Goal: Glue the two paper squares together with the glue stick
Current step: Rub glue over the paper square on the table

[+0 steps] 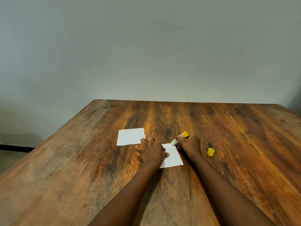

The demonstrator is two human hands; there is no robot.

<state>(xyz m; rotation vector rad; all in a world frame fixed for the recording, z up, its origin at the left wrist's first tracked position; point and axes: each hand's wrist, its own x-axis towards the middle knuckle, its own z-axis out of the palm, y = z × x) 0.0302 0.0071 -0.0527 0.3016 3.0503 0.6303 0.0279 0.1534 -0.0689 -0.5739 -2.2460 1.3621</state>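
L hand [151, 150] flat, fingers spread, pressing near paper square [173, 158] onto bench [81, 160]. R hand [189, 144] wrapped round glue stick [180, 137], tip at that square's far edge. 2nd paper square [131, 136] lies far-left of it, yellow cap [210, 152] just right.

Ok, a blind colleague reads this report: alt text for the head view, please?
The right hand holds an uncapped glue stick tip-down on a paper square that the left hand presses to a wooden table. A second square lies left, the yellow cap right.
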